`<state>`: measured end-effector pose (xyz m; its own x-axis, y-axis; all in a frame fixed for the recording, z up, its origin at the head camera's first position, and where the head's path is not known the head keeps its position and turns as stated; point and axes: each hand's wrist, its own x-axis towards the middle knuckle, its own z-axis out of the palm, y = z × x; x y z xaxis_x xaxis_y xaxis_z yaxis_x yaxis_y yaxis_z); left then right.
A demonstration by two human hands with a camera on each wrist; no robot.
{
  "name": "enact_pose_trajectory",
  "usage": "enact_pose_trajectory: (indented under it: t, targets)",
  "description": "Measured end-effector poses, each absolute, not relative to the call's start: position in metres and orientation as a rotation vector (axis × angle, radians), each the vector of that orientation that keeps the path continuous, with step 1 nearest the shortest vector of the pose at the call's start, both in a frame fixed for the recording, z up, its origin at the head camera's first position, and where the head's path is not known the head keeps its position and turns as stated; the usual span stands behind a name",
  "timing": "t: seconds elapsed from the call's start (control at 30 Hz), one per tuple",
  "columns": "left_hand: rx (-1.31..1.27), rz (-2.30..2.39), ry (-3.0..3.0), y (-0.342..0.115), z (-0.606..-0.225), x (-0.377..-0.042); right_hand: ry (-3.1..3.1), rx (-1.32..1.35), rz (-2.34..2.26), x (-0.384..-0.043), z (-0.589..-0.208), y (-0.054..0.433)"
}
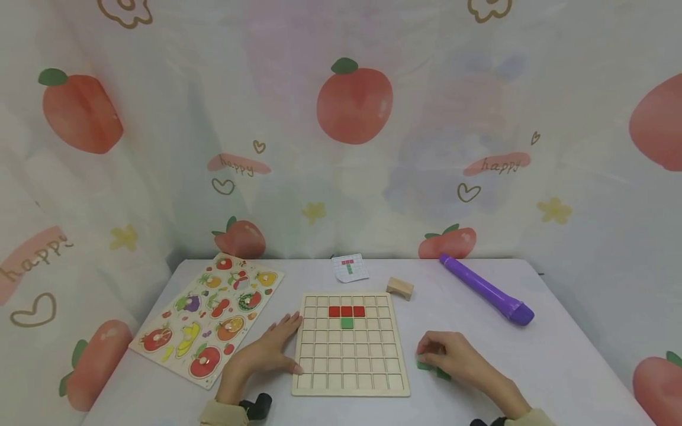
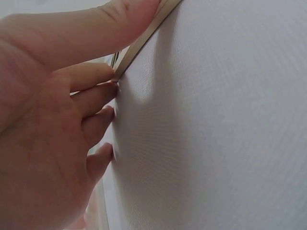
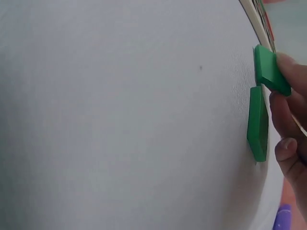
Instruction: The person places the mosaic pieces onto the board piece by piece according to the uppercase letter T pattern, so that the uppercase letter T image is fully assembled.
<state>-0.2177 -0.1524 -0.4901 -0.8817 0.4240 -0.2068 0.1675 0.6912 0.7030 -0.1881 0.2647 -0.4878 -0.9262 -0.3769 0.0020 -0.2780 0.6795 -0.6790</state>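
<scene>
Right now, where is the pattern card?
In the head view, the card sits at the far edge of the table, just beyond the board and to the left of the wood block.

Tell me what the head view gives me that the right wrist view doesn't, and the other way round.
Only the head view shows the left hand at the board's left edge, the card and the wooden block.

Only the right wrist view shows plainly the thumb and a finger pinching one green tile, held tilted, plus a dark speck on the table.

Both show the right hand, a second green tile, the table, the purple stick and the board, though the wrist camera catches only parts of those last three.
</scene>
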Motion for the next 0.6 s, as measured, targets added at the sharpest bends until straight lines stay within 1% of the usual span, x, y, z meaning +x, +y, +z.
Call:
enact_pose_trajectory:
  t: [0.17,0.33,0.6]
  targets:
    - [0.466,1.004,2.549,-0.153,-0.490,-0.217,2.727,-0.476,-1.165,-0.191,-0.487,0.256]
    - [0.471,1.004,2.547,-0.153,-0.489,-0.216,2.625,-0.493,-1.317,-0.195,-0.484,0.246]
    - [0.476,1.003,2.546,-0.153,-0.489,-0.217,2.638,-0.475,-1.340,-0.202,-0.483,0.226]
